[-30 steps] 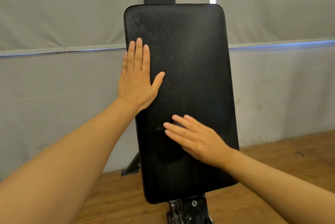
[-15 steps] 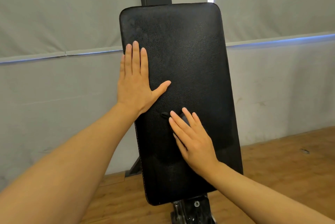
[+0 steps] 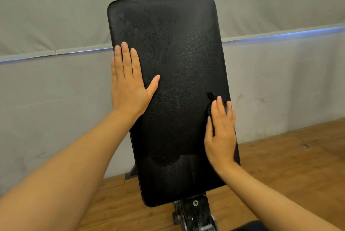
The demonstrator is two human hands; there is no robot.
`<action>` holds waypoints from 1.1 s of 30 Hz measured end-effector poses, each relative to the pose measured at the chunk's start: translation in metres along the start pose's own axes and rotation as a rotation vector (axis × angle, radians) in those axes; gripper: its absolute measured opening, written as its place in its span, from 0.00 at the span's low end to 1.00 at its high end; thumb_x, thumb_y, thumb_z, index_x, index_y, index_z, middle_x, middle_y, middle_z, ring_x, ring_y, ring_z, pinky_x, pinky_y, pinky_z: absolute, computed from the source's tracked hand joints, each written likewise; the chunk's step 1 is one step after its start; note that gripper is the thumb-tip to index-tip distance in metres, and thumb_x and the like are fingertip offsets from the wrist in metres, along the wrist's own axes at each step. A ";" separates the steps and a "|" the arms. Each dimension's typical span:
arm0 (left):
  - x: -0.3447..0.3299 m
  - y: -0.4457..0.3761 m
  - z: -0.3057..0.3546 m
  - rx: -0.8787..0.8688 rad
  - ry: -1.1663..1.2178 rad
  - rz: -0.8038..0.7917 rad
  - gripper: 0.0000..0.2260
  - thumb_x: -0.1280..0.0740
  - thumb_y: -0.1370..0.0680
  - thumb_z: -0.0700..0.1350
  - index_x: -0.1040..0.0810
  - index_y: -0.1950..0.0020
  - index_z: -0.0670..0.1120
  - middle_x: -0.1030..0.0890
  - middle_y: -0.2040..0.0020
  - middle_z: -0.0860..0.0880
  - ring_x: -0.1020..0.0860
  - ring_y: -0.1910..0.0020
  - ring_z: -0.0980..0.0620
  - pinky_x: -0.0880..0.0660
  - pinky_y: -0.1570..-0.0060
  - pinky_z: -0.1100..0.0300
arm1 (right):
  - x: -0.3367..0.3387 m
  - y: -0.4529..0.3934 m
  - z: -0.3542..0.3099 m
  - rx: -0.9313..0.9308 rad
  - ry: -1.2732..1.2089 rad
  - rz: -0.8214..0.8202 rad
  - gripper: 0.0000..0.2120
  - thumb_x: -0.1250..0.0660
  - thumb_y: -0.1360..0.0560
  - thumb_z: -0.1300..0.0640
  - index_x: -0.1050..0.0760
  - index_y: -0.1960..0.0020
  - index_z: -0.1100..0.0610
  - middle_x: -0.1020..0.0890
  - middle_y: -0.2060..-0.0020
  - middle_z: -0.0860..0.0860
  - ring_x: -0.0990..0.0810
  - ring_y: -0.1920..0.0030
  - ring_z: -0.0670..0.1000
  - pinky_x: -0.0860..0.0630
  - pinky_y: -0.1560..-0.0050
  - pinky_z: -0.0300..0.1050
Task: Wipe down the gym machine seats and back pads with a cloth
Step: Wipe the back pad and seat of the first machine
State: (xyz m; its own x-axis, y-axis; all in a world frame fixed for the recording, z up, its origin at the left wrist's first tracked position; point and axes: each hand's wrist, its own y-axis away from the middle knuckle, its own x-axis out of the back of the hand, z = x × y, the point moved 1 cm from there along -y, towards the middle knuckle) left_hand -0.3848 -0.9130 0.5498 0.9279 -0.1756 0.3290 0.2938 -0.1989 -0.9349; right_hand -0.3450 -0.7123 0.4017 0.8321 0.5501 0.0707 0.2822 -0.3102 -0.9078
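Left hand (image 3: 128,88) flat on tall black leather back pad (image 3: 173,58), fingers straight; right hand (image 3: 221,133) flat, pressing dark cloth (image 3: 210,100) at pad's right edge.

no readable text, labels, numbers

right hand (image 3: 221,133) and cloth (image 3: 210,103) swept from pad centre to right edge

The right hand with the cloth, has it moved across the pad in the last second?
Yes. The right hand has slid with the dark cloth from the middle of the back pad out to its right edge.
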 end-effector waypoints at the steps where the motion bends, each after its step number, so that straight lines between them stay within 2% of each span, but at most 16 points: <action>1: -0.001 0.001 0.000 0.001 0.005 0.004 0.38 0.52 0.20 0.64 0.52 0.21 0.35 0.52 0.21 0.36 0.54 0.21 0.38 0.55 0.22 0.47 | -0.004 0.003 -0.007 -0.007 -0.029 -0.008 0.22 0.43 0.19 0.59 0.36 0.26 0.61 0.36 0.25 0.54 0.45 0.22 0.57 0.50 0.22 0.52; 3: -0.002 0.002 0.000 0.001 0.008 0.019 0.38 0.51 0.19 0.63 0.50 0.22 0.34 0.50 0.21 0.35 0.52 0.22 0.37 0.54 0.23 0.46 | -0.005 0.008 -0.013 0.126 -0.020 -0.088 0.22 0.42 0.19 0.61 0.35 0.26 0.62 0.35 0.26 0.55 0.45 0.23 0.57 0.49 0.23 0.53; 6: -0.003 0.004 0.002 0.008 0.003 0.036 0.37 0.50 0.19 0.61 0.49 0.22 0.33 0.49 0.22 0.34 0.50 0.22 0.36 0.54 0.23 0.46 | 0.008 -0.001 0.008 0.483 0.094 -0.252 0.21 0.38 0.21 0.63 0.32 0.28 0.63 0.33 0.27 0.56 0.41 0.24 0.60 0.44 0.24 0.56; 7: -0.003 0.004 0.003 0.014 0.002 0.035 0.37 0.50 0.18 0.61 0.49 0.22 0.33 0.49 0.22 0.33 0.50 0.22 0.36 0.55 0.23 0.47 | 0.014 -0.006 0.019 0.547 0.129 -0.276 0.21 0.37 0.21 0.64 0.32 0.28 0.64 0.33 0.27 0.57 0.40 0.24 0.60 0.41 0.25 0.58; 8: -0.003 0.004 0.005 0.024 -0.003 0.033 0.36 0.51 0.18 0.61 0.49 0.22 0.33 0.49 0.22 0.33 0.51 0.22 0.36 0.55 0.23 0.47 | 0.018 -0.012 0.028 0.550 0.143 -0.273 0.21 0.37 0.21 0.65 0.31 0.29 0.64 0.32 0.27 0.58 0.39 0.25 0.61 0.39 0.26 0.60; 11: -0.004 0.007 0.006 0.052 -0.012 0.039 0.35 0.52 0.18 0.60 0.49 0.22 0.33 0.49 0.22 0.34 0.51 0.22 0.37 0.56 0.23 0.48 | 0.023 -0.022 0.037 0.374 0.108 -0.196 0.22 0.37 0.21 0.64 0.32 0.28 0.63 0.33 0.27 0.58 0.39 0.25 0.60 0.36 0.30 0.64; 18: -0.005 0.010 0.008 0.049 0.036 0.068 0.34 0.50 0.17 0.58 0.50 0.22 0.34 0.49 0.21 0.35 0.51 0.21 0.37 0.55 0.22 0.48 | 0.021 -0.003 0.041 0.046 -0.027 -0.046 0.22 0.45 0.18 0.57 0.40 0.25 0.60 0.38 0.25 0.52 0.45 0.22 0.56 0.38 0.27 0.58; 20: -0.005 0.010 0.009 0.055 0.040 0.071 0.34 0.50 0.17 0.58 0.50 0.22 0.35 0.50 0.21 0.35 0.52 0.21 0.38 0.55 0.22 0.48 | 0.028 0.016 0.048 0.078 0.007 -0.122 0.23 0.45 0.18 0.57 0.41 0.24 0.60 0.39 0.24 0.52 0.46 0.22 0.56 0.41 0.25 0.55; 23: -0.004 0.011 0.006 0.068 0.025 0.065 0.34 0.51 0.17 0.59 0.52 0.21 0.36 0.51 0.21 0.36 0.53 0.21 0.39 0.56 0.22 0.49 | 0.040 0.037 0.059 0.146 0.066 -0.226 0.24 0.45 0.18 0.56 0.42 0.24 0.58 0.43 0.23 0.45 0.46 0.22 0.55 0.43 0.24 0.48; 25: -0.004 0.010 0.008 0.068 0.026 0.068 0.34 0.51 0.17 0.59 0.52 0.21 0.36 0.51 0.21 0.37 0.53 0.21 0.39 0.55 0.22 0.48 | 0.040 0.039 0.060 0.160 0.079 -0.214 0.23 0.45 0.19 0.56 0.42 0.24 0.58 0.43 0.23 0.45 0.46 0.22 0.54 0.41 0.25 0.51; 28: -0.005 0.010 0.009 0.066 0.037 0.075 0.33 0.50 0.17 0.58 0.51 0.21 0.35 0.50 0.21 0.36 0.52 0.21 0.39 0.54 0.22 0.48 | 0.034 0.037 0.051 0.138 0.075 -0.151 0.22 0.44 0.19 0.59 0.39 0.25 0.61 0.38 0.24 0.52 0.45 0.22 0.56 0.38 0.28 0.62; 30: -0.005 0.011 0.009 0.068 0.038 0.081 0.33 0.50 0.17 0.58 0.50 0.21 0.35 0.50 0.21 0.36 0.52 0.21 0.38 0.54 0.22 0.48 | 0.026 0.037 0.036 0.145 0.071 -0.103 0.21 0.44 0.18 0.59 0.37 0.26 0.64 0.36 0.26 0.56 0.43 0.23 0.59 0.42 0.26 0.62; 33: -0.006 0.011 0.008 0.058 0.044 0.099 0.33 0.50 0.17 0.58 0.49 0.22 0.35 0.49 0.21 0.36 0.51 0.21 0.38 0.55 0.22 0.48 | 0.004 0.043 0.003 0.264 0.070 -0.132 0.20 0.40 0.19 0.63 0.33 0.29 0.65 0.33 0.27 0.58 0.40 0.25 0.63 0.45 0.25 0.60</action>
State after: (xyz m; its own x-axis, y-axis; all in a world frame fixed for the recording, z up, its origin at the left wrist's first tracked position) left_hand -0.3852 -0.9066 0.5369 0.9425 -0.2341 0.2387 0.2149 -0.1226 -0.9689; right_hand -0.3314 -0.7206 0.3619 0.8300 0.5148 0.2150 0.2636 -0.0223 -0.9644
